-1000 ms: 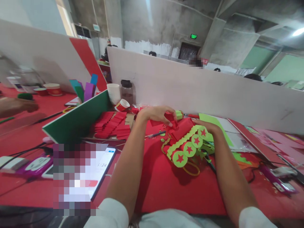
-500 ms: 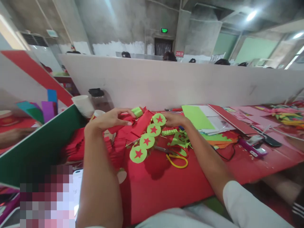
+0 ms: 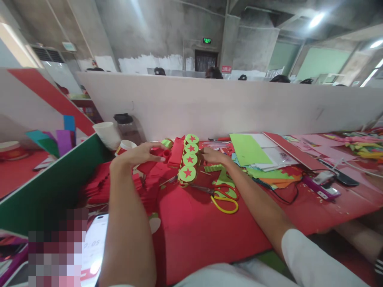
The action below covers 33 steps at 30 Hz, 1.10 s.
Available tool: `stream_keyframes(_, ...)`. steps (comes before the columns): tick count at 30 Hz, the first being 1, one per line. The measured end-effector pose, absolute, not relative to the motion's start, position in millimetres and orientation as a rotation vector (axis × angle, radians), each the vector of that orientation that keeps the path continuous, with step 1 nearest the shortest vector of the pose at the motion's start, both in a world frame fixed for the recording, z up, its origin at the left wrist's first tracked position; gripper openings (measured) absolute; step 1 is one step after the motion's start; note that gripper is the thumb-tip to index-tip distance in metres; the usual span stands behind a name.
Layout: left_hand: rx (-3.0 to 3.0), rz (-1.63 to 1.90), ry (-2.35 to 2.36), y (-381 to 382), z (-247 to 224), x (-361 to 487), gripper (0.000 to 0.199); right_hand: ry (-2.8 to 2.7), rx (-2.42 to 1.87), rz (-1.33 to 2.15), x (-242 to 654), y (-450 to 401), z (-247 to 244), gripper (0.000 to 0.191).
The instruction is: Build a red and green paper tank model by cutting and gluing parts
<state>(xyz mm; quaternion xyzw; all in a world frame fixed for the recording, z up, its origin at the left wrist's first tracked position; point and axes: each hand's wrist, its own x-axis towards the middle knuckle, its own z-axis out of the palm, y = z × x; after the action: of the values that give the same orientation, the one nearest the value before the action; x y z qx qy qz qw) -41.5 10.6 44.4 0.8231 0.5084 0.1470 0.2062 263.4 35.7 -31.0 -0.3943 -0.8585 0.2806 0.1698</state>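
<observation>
A craft piece like a tank track (image 3: 190, 160), with several light-green discs bearing red stars, stands low over the red table. The fingers of my right hand (image 3: 213, 156) are closed on its far right side, partly hidden behind it. My left hand (image 3: 139, 154) has its thumb and forefinger round a small red paper roll (image 3: 165, 154). Between the roll and the track lies a red folded paper block (image 3: 176, 151). Just behind my left fingers sits a light-green rolled piece (image 3: 167, 143). Scissors with red and yellow handles (image 3: 225, 198) lie in front of my right wrist.
Stacked red paper pieces (image 3: 103, 185) lie left, beside a green divider (image 3: 44, 185). A paper cup (image 3: 126, 146) and a dark-lidded bottle (image 3: 125, 127) stand behind. Green sheets (image 3: 251, 149) and a purple device (image 3: 320, 187) are at right. A phone (image 3: 95, 247) lies front left.
My right hand has lowered the starred track toward the table and moved it away from me, setting it more upright in view. My left fingers have come down from the green roll to the red one.
</observation>
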Motion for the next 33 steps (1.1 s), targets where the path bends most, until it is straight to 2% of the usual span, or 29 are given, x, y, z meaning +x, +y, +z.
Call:
stream_keyframes(5, 2.310, 0.328, 1.449, 23, 30, -49, 0.060, -2.736, -0.925, 0.900, 261, 31, -29, 0.043)
stream_keyframes(7, 2.323, 0.325, 1.425, 27, 24, -52, 0.060, -2.823, -0.950, 0.871, 264, 29, -25, 0.042)
stream_keyframes(11, 2.326, 0.313, 1.423, 32, 20, -54, 0.062, -2.892, -1.302, 0.747, 282, 25, -12, 0.021)
stream_keyframes(15, 2.325, 0.307, 1.412, 29, 24, -52, 0.063, -2.926, -1.775, 0.892, 310, 22, -11, 0.042)
stream_keyframes(19, 2.322, 0.342, 1.410, 27, 26, -50, 0.060, -2.869, -1.934, 0.934, 327, 20, -27, 0.049)
stream_keyframes(23, 2.292, 0.345, 1.433, 30, 24, -50, 0.062, -2.840, -1.866, 0.906, 331, 17, -37, 0.040)
stream_keyframes(29, 2.360, 0.331, 1.373, 31, 26, -47, 0.055, -2.858, -1.644, 0.918, 324, 12, -30, 0.016)
stream_keyframes(33, 2.382, 0.323, 1.307, 30, 26, -44, 0.054, -2.821, -1.557, 0.814, 321, 2, -13, 0.011)
